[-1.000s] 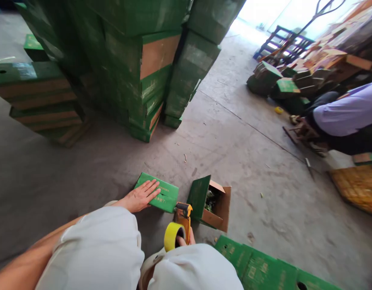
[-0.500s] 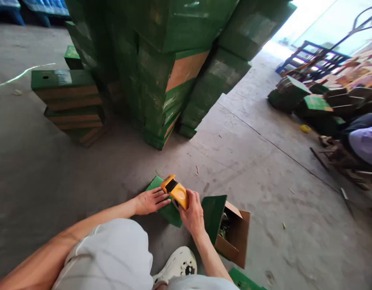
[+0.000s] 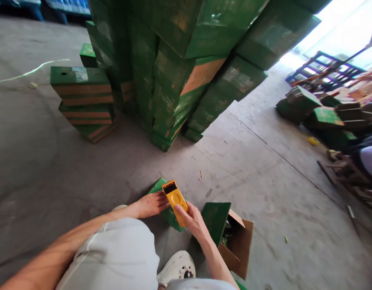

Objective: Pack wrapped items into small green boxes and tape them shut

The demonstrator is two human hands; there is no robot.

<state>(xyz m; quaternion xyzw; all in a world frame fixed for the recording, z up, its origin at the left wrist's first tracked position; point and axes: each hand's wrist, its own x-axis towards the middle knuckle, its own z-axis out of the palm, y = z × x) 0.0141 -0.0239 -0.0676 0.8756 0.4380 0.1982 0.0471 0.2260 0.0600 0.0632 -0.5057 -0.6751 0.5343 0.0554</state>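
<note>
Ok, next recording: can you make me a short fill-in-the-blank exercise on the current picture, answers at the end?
1. The person's ____ hand holds the tape dispenser.
2. The other hand rests on a small box coloured ____.
3. As the wearer sees it, the small box lies to the ____ of the open box.
4. The open box's inner walls are ____.

Missing words: right; green; left; brown
</note>
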